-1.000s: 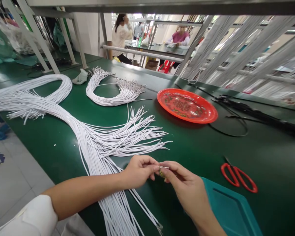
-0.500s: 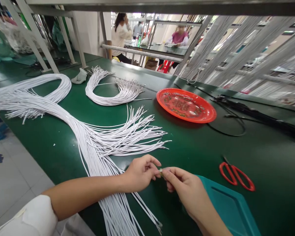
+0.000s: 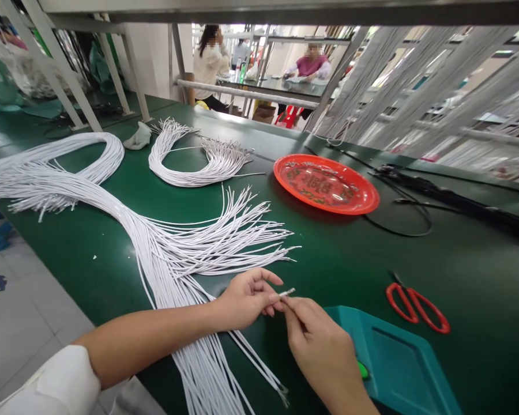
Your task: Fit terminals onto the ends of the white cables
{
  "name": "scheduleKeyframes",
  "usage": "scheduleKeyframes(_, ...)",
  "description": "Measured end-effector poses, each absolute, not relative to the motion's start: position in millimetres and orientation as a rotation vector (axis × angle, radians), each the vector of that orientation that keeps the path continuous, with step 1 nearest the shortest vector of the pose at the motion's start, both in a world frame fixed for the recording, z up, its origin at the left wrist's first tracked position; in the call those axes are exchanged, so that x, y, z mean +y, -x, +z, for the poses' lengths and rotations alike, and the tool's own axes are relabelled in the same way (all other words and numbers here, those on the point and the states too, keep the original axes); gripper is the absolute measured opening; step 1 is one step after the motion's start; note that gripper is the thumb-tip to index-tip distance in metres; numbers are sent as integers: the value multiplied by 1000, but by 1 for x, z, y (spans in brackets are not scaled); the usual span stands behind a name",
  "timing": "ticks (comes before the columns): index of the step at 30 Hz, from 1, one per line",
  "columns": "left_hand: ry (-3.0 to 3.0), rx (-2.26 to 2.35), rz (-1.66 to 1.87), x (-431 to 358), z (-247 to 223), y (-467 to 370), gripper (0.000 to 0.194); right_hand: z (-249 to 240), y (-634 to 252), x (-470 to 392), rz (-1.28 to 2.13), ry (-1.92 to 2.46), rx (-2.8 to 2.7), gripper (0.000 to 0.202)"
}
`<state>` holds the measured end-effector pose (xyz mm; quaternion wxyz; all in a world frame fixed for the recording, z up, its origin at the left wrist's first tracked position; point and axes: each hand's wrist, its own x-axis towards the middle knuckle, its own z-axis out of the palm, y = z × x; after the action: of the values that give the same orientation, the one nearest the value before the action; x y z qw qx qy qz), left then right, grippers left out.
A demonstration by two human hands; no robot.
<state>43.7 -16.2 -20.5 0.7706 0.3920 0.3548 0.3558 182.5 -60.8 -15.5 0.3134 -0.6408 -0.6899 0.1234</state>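
Note:
Between thumb and fingers, my left hand [image 3: 244, 300] pinches the end of a white cable [image 3: 287, 293], whose frayed, pale tip sticks out to the right. My right hand [image 3: 322, 343] is closed, its thumb and fingertips pressed together at that same cable end, just below the tip. Under my left forearm runs a thick bundle of white cables [image 3: 155, 253], with many loose ends fanned out to the right. Beneath and beside my right hand lies a teal tray [image 3: 419, 369], partly covered, with a small green object [image 3: 363, 370] in it.
Red-handled scissors [image 3: 417, 305] lie to the right. Further back are a red plate [image 3: 326, 183], a curved bundle of white cables [image 3: 190, 173] and black cables [image 3: 458, 202]. Metal shelf legs [image 3: 136, 75] stand at the rear. Two people sit beyond the green table [image 3: 242, 222].
My right hand has turned and shifted slightly, its fingertips now below the cable tip. The tip, previously hidden between the fingers, shows. More of the tray and its green object are visible.

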Motion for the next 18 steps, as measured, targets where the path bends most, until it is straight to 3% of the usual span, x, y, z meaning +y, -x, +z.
scheduleKeyframes(5,-883,756,773,-17,-22,-44,38,-14,-185,-64,615,1738,-1611,32)
scheduleKeyframes(8,-1016,765,724,-19,-23,-42,36,-4,-185,-61,610,1677,-1695,26)
scheduleKeyframes(11,-1436,827,676,-20,-22,-37,29,6,-185,-57,570,1669,-1833,26)
scheduleKeyframes(15,-1935,877,621,-22,-24,-33,29,17,-192,-56,819,1799,-1939,32)
scheduleKeyframes(18,-1736,856,567,-21,-30,-34,36,17,-202,-58,597,1866,-1996,33)
